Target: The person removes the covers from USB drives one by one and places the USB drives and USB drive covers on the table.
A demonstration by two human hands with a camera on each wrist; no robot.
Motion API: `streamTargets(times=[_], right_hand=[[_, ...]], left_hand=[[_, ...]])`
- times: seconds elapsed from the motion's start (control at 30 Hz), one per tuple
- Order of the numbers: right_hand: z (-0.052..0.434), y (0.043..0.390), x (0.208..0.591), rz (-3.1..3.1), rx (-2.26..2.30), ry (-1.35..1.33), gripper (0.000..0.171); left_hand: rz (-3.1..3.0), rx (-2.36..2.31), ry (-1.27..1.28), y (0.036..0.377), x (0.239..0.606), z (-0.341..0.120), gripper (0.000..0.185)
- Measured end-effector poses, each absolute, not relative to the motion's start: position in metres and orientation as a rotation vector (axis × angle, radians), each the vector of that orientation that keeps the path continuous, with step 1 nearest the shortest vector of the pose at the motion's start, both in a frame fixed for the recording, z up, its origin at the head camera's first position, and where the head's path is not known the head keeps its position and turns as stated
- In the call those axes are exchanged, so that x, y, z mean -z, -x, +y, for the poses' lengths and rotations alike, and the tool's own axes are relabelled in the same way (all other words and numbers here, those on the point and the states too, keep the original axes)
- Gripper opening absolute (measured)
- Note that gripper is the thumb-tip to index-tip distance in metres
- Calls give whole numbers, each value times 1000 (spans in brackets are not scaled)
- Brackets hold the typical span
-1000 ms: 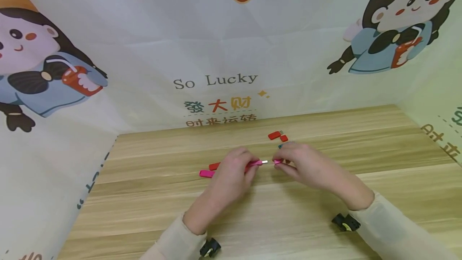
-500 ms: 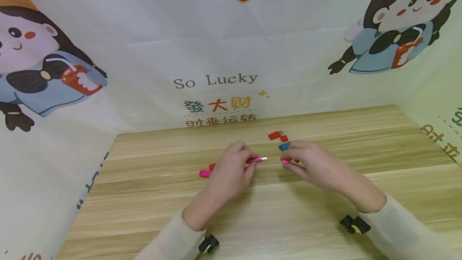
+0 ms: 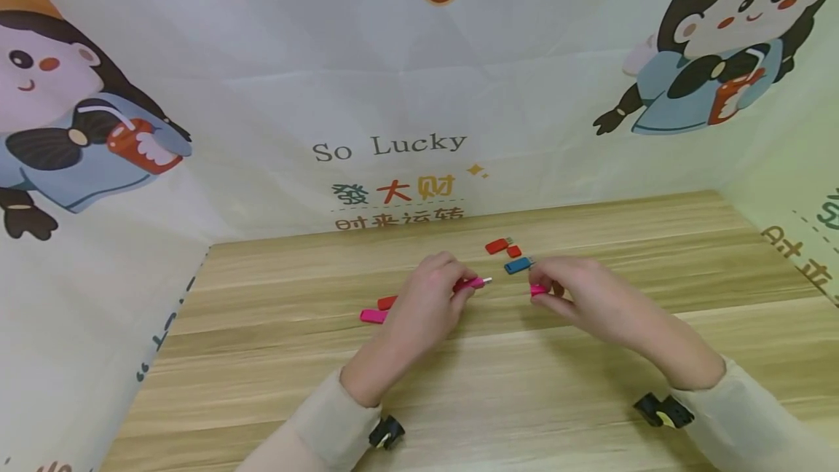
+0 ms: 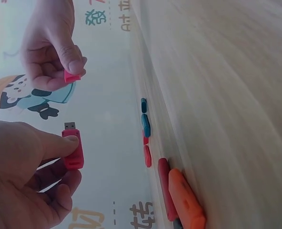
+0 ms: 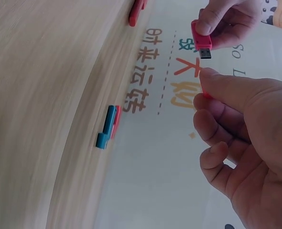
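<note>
**Pink USB stick and its cap, held apart above the table**

Above the wooden table point(image 3: 590, 239), from the head cam, we see the left hand point(image 3: 429, 297) pinching a pink USB stick point(image 3: 473, 283) btw thumb and fingers, metal plug bare and pointing right. Our right hand point(image 3: 580, 293) pinches the pink cap point(image 3: 538, 289) at its fingertips, a clear gap btw cap and plug. Behind the hands lie a blue stick point(image 3: 518, 266) and a red stick point(image 3: 497, 245) w/ its red cap point(image 3: 514, 251) just beside it. Left of the left hand, a 2nd pink stick point(image 3: 373, 316) and an orange-red stick point(image 3: 387, 302) rest on the table.

From the left wrist cam, we see the pink USB stick point(image 4: 73, 149) gripped by thumb and curled fingers, plug up; the right hand point(image 4: 48, 45) pinches the pink cap point(image 4: 72, 76) above it, not touching. On the table: the 2nd pink stick point(image 4: 167, 188) and orange-red stick point(image 4: 186, 202) side by side, touching.

From the right wrist cam, our right hand point(image 5: 241, 148) has fingers curled, thumb pressed on the cap, of which only a sliver shows. The left hand point(image 5: 226, 16) holds the pink USB stick point(image 5: 201, 39), plug down. The blue stick point(image 5: 105, 128) lies at the table edge.
</note>
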State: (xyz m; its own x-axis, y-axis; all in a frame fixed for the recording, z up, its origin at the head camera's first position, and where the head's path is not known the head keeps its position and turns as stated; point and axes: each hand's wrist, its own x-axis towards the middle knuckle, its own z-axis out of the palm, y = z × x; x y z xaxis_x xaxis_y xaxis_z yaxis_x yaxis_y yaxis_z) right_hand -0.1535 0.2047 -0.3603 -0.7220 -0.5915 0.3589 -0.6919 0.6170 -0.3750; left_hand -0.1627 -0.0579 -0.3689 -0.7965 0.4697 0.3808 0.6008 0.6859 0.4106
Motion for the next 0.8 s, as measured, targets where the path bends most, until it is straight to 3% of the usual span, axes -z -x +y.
streamTargets(times=[0.8], right_hand=[[229,149,357,-2532,-660,-1090,23]], left_hand=[[-2803,760,812,181,366,-22,15]])
